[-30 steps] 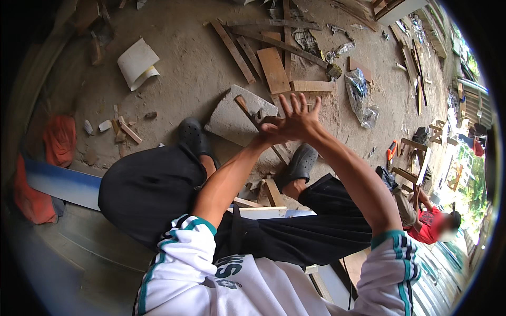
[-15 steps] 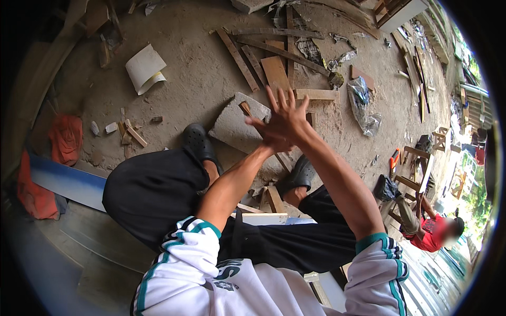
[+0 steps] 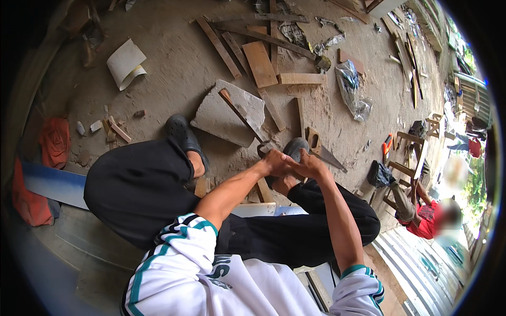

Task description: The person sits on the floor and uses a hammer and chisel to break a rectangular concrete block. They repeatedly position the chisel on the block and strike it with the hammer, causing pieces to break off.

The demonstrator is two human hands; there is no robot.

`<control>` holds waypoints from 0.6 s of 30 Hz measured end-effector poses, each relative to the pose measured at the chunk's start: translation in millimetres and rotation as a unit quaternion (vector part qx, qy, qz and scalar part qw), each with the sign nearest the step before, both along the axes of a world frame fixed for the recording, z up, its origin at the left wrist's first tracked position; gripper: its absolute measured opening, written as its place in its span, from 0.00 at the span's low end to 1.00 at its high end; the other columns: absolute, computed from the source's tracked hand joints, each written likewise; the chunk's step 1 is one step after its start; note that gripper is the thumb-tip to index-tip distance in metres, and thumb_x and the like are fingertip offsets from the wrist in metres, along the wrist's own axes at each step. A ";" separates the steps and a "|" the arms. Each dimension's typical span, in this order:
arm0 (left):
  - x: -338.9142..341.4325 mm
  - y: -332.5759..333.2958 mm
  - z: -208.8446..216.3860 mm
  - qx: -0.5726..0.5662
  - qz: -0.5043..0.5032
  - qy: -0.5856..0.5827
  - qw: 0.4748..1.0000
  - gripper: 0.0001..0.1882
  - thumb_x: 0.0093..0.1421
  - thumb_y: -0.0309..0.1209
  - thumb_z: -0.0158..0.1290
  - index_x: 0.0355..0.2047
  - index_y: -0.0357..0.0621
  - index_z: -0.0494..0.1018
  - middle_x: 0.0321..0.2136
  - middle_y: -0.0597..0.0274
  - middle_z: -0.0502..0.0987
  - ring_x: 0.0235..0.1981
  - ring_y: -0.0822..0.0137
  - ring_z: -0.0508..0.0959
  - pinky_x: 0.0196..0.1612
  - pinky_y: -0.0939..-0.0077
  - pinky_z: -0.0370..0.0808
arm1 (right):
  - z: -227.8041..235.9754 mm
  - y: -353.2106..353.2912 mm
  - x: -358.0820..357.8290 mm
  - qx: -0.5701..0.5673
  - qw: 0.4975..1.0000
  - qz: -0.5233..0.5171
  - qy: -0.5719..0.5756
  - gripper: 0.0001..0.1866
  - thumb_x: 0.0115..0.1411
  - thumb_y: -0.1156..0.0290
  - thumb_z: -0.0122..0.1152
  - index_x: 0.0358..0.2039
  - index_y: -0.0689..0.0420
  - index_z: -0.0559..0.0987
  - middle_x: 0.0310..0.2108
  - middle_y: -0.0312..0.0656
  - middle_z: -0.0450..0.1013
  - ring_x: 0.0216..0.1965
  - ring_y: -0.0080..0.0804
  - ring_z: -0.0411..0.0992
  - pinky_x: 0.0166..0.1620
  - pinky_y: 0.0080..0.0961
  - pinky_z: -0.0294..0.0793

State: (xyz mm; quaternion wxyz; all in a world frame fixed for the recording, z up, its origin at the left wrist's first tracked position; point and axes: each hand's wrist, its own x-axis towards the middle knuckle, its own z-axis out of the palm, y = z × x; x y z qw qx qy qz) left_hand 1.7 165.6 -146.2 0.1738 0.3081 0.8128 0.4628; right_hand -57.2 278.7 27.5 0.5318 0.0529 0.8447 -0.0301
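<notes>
My left hand (image 3: 275, 163) and my right hand (image 3: 312, 165) meet above my right shoe, their fingertips touching. The left fingers look curled, and whatever might be inside them is hidden. My right hand has its fingers stretched across toward the left one, with nothing visible in it. Just beyond the left hand, a wooden-handled tool (image 3: 237, 111) with a dark metal end leans across a rough concrete block (image 3: 211, 113). Beside the right hand a handsaw (image 3: 328, 154) with a wooden handle lies on the ground.
Wooden boards (image 3: 261, 64) and strips lie scattered ahead, near a clear plastic bag (image 3: 350, 89). A curled white sheet (image 3: 126, 63) lies at left, above an orange cloth (image 3: 54, 142). A person in red (image 3: 421, 220) sits at right by a wooden frame (image 3: 406, 168).
My hands have come down toward my right shoe. The right hand, spread wide over the left before, now lies against it. The view has shifted, and the handsaw shows now.
</notes>
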 end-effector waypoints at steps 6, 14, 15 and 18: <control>-9.2 -27.7 13.2 -0.061 -0.074 0.063 0.993 0.16 0.44 0.47 0.59 0.20 0.48 0.74 0.20 0.52 0.78 0.25 0.49 0.80 0.28 0.57 0.76 | -8.6 5.5 53.6 -0.119 0.993 -0.009 0.005 0.43 0.54 0.27 0.49 0.34 0.64 0.77 0.24 0.53 0.76 0.31 0.47 0.77 0.36 0.39 0.72; -9.2 -80.8 58.8 -0.117 -0.122 0.067 0.983 0.11 0.44 0.42 0.60 0.25 0.52 0.77 0.22 0.53 0.80 0.29 0.49 0.81 0.34 0.55 0.78 | 14.6 -19.7 96.9 -0.255 0.950 -0.151 0.101 0.35 0.60 0.37 0.53 0.40 0.63 0.78 0.28 0.54 0.77 0.35 0.47 0.77 0.39 0.40 0.72; -7.4 -81.7 62.7 -0.146 -0.139 0.063 0.977 0.11 0.45 0.42 0.59 0.26 0.51 0.77 0.23 0.52 0.80 0.29 0.49 0.81 0.34 0.55 0.78 | 15.9 -24.7 99.7 -0.248 0.953 -0.144 0.096 0.35 0.60 0.37 0.54 0.40 0.63 0.78 0.29 0.53 0.77 0.35 0.44 0.77 0.39 0.39 0.72; 0.7 -77.8 73.5 -0.154 -0.191 0.055 0.968 0.12 0.45 0.42 0.59 0.26 0.51 0.78 0.23 0.51 0.79 0.30 0.49 0.81 0.35 0.54 0.78 | 11.1 -25.1 106.3 -0.203 0.973 -0.082 0.071 0.34 0.60 0.39 0.54 0.41 0.63 0.78 0.30 0.54 0.76 0.35 0.45 0.76 0.39 0.39 0.72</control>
